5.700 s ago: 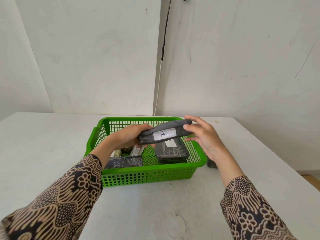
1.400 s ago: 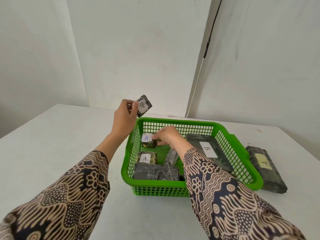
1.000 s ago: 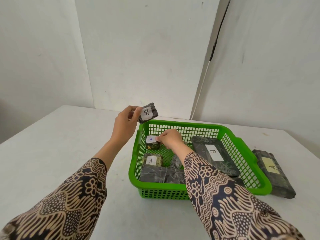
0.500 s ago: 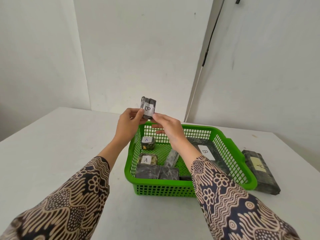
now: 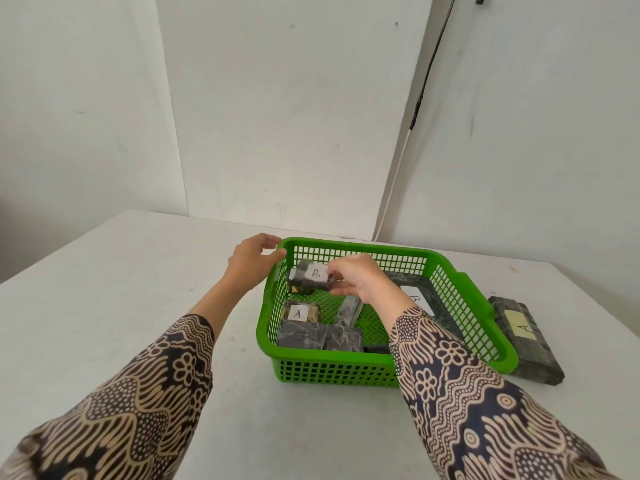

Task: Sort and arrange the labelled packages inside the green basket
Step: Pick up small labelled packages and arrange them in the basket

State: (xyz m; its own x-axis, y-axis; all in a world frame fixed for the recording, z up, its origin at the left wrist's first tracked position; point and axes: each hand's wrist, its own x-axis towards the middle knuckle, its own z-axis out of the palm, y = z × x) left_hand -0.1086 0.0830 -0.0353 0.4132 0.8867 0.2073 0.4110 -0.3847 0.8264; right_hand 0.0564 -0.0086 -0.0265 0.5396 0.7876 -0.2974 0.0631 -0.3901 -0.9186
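A green mesh basket (image 5: pixel 485 299) stands on the white table. My right hand (image 5: pixel 360 280) grips a small dark package labelled B (image 5: pixel 311 276) low over the basket's far left corner, above another small package. My left hand (image 5: pixel 254 259) hovers empty at the basket's far left corner, fingers apart, near the rim. Inside lie a small package labelled A (image 5: pixel 299 312), a wide dark package (image 5: pixel 320 336) at the front, a slim grey one (image 5: pixel 350 308) and a long package labelled B (image 5: pixel 420 299), partly hidden by my right arm.
A long dark package labelled A (image 5: pixel 523 336) lies on the table just right of the basket. White walls close off the back, with a black cable (image 5: pixel 424 88) hanging in the corner. Bare tabletop (image 5: pixel 121 289) spreads to the left and front.
The small B package passed from my left hand to my right hand and came down into the basket's far left corner. My left hand let go and now hovers by the rim.
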